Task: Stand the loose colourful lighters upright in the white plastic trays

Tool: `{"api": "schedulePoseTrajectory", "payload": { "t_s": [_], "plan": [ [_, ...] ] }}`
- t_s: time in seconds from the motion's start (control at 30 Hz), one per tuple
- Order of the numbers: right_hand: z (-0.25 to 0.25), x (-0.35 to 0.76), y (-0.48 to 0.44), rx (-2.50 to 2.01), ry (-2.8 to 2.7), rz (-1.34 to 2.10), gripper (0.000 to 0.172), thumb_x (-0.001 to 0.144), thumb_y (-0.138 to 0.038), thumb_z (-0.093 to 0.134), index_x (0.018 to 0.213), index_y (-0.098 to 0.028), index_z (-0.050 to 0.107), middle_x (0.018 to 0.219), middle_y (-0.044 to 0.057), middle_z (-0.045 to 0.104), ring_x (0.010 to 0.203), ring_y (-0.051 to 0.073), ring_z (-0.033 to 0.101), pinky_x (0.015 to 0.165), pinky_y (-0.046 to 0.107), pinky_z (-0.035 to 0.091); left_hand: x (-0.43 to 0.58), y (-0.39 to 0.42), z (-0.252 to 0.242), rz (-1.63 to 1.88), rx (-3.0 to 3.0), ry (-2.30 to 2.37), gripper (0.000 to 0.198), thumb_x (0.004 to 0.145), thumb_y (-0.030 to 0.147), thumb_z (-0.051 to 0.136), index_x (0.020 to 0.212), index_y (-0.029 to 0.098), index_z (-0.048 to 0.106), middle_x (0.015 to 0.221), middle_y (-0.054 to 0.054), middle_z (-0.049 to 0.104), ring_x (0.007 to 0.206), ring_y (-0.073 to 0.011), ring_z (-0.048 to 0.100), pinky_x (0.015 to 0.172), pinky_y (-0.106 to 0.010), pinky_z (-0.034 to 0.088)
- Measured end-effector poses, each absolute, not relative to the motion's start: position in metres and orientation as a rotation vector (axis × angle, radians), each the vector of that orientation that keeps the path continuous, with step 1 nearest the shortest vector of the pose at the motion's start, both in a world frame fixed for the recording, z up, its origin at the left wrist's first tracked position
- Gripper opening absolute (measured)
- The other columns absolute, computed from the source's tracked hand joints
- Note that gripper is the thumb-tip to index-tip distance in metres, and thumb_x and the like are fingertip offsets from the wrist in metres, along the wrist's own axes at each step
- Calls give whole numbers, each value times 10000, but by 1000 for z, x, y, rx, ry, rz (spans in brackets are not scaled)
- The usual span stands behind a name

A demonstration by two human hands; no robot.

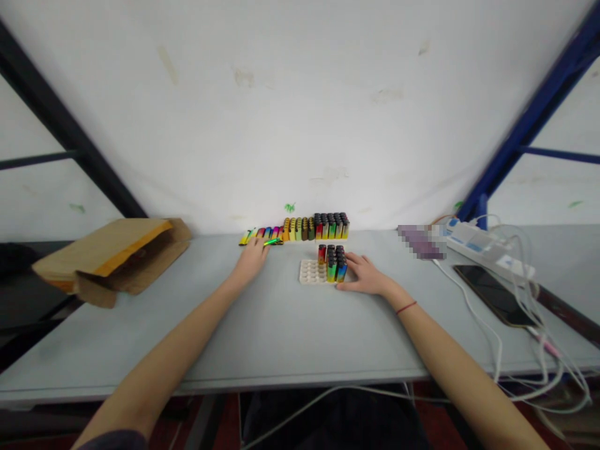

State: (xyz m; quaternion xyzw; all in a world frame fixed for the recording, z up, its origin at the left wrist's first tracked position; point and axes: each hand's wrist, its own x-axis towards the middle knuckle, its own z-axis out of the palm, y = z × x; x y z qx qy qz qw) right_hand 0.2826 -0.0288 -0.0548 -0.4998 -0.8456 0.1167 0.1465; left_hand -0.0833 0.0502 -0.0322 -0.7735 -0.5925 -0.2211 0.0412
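My left hand point(253, 257) reaches to the back of the table, its fingers closed at one end of a shiny green lighter point(272, 242). Around those fingertips several colourful lighters point(247, 237) lie side by side. My right hand point(366, 276) curves round the right end of a white tray point(307, 280) with round holes, thumb at the front and fingers behind. Lighters with black tops and coloured bodies point(332, 272) stand upright in the tray's right part, while holes show on its left. The right fingertips are partly hidden behind the lighters.
Near the wall stand yellow-patterned lighters point(293, 231) and a block of black-topped lighters point(332, 228). An opened brown paper bag point(107, 250) lies at left. At right are a phone point(494, 294), a white power strip point(487, 250) and tangled white cables point(497, 350).
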Motion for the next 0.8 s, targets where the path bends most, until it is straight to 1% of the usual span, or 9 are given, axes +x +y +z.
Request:
{"api": "schedulePoseTrajectory", "payload": {
  "t_s": [0.07, 0.17, 0.27, 0.37, 0.5, 0.6, 0.67, 0.73, 0.8],
  "plan": [
    [-55, 283, -29, -1435, -2431, 330, 973, 796, -814, 625, 1532, -195, 483, 1610, 211, 410, 1481, 416, 376, 1211, 648, 241, -73, 35, -37, -536, -2324, -1874, 363, 1003, 222, 410, 1264, 112, 637, 1225, -173, 632, 1105, -271, 639, 1017, -388, 502],
    [-55, 284, -28, -1428, -2444, 325, 979, 802, -813, 618, 1542, -190, 470, 1609, 209, 413, 1481, 409, 377, 1215, 630, 245, -58, 18, -39, -362, -2189, -1974, 396, 1013, 224, 360, 1248, 80, 644, 1227, -211, 623, 1071, -302, 647, 941, -399, 516],
    [-54, 285, -28, -1427, -2453, 324, 980, 803, -815, 614, 1532, -173, 481, 1608, 218, 409, 1476, 409, 384, 1212, 633, 250, -51, 9, -35, -323, -2084, -1998, 428, 1019, 260, 340, 1251, 79, 650, 1253, -226, 614, 1130, -341, 609, 887, -408, 520],
    [-55, 285, -28, -1426, -2447, 328, 968, 801, -816, 612, 1524, -184, 491, 1610, 215, 408, 1476, 409, 385, 1208, 646, 247, -49, 3, -31, -330, -2087, -1986, 437, 1007, 291, 367, 1285, 106, 650, 1274, -221, 614, 1160, -350, 582, 868, -414, 516],
    [-56, 285, -28, -1441, -2429, 348, 971, 793, -815, 622, 1515, -177, 503, 1614, 220, 398, 1484, 423, 368, 1209, 664, 231, -45, -6, -30, -262, -2158, -1968, 439, 991, 279, 370, 1251, 109, 680, 1223, -230, 653, 1141, -363, 590, 874, -466, 501],
    [-56, 285, -29, -1450, -2421, 353, 982, 789, -819, 625, 1531, -191, 486, 1619, 209, 396, 1487, 426, 362, 1213, 660, 224, -41, -6, -30, -250, -2185, -1932, 432, 988, 297, 376, 1229, 136, 697, 1175, -210, 693, 1121, -366, 602, 917, -519, 477],
    [-56, 285, -29, -1444, -2425, 351, 985, 792, -821, 620, 1542, -201, 471, 1621, 204, 396, 1486, 423, 364, 1213, 660, 222, -46, 2, -29, -332, -2175, -1916, 434, 989, 365, 406, 1250, 170, 691, 1194, -188, 700, 1141, -361, 599, 948, -514, 470],
    [-56, 285, -29, -1439, -2430, 348, 983, 794, -822, 617, 1544, -204, 469, 1621, 204, 396, 1487, 421, 363, 1213, 659, 220, -60, 19, -28, -468, -2136, -1914, 463, 991, 414, 405, 1292, 182, 670, 1265, -180, 679, 1196, -355, 579, 973, -485, 474],
    [-57, 285, -29, -1442, -2429, 339, 985, 792, -826, 616, 1541, -203, 472, 1620, 205, 397, 1488, 420, 362, 1216, 654, 220, -82, 43, -28, -581, -2106, -1917, 496, 1005, 350, 337, 1365, 158, 620, 1330, -189, 646, 1241, -336, 565, 1018, -471, 468]
  ]
}}
